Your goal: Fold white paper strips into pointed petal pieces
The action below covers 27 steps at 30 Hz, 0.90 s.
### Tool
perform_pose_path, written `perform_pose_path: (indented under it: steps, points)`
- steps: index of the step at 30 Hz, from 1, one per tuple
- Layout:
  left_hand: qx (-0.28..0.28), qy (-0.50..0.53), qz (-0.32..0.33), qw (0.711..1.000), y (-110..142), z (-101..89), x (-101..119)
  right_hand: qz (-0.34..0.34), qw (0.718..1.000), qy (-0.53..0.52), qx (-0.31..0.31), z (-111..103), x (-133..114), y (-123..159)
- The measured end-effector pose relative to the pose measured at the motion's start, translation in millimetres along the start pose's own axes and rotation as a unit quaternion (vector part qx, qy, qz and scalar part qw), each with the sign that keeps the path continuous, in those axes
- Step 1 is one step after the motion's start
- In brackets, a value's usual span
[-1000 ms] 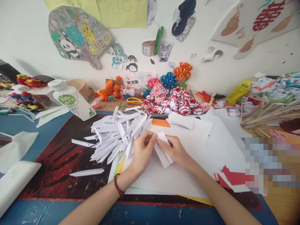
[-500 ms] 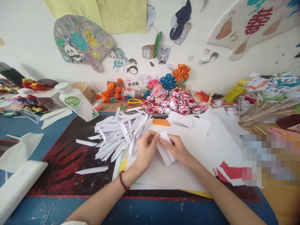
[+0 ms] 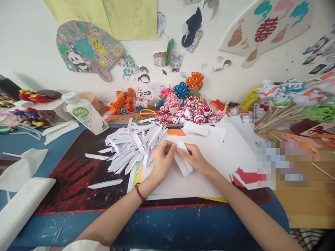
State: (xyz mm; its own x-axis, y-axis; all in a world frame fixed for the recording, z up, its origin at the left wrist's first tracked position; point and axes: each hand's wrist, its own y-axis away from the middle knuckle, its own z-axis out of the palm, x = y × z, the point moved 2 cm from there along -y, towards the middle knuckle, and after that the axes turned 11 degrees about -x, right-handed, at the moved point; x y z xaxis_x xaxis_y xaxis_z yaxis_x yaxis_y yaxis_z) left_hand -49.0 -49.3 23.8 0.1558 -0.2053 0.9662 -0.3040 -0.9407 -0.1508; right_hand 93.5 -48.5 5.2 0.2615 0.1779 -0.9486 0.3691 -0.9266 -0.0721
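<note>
A folded white paper strip [image 3: 184, 164] slants between my two hands, above white paper sheets [image 3: 206, 181]. My left hand [image 3: 163, 157], with a dark red bracelet at the wrist, pinches the strip's upper left edge between thumb and fingers. On the other side, my right hand [image 3: 196, 158] grips it with the thumb lying across its face. Just left of my hands lies a large heap of folded white paper strips [image 3: 133, 143]. One single folded strip [image 3: 105, 184] rests apart on the dark mat.
Red-and-white paper flowers [image 3: 193, 111] and orange flowers [image 3: 121, 103] line the wall. A white bottle [image 3: 85, 113] stands tilted at the back left. A long white box [image 3: 26, 209] lies at the left. Red paper scraps [image 3: 247, 177] and wooden sticks [image 3: 272, 120] are on the right.
The whole view has shifted, showing more of the right side and the table's right edge. Both hands keep hold of the paper strip in nearly the same pose.
</note>
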Motion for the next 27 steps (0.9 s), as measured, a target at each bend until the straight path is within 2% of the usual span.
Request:
perform_pose_path:
  steps: [5,9,14,27]
  points:
    - [0.002,-0.052,0.031,0.998,1.4,-0.2,3.3,-0.01,0.999,0.032,0.003,-0.3,0.1,2.2]
    - [-0.005,-0.089,0.031,0.996,4.0,1.5,5.0,-0.023,0.999,0.045,0.012,-0.1,-2.9,4.9]
    - [-0.007,-0.102,0.027,0.994,7.5,3.1,4.4,-0.022,0.998,0.062,0.02,0.7,-2.3,7.1]
    - [-0.018,-0.11,0.054,0.992,11.6,10.1,4.0,-0.018,0.999,0.029,0.009,1.2,-4.4,20.4]
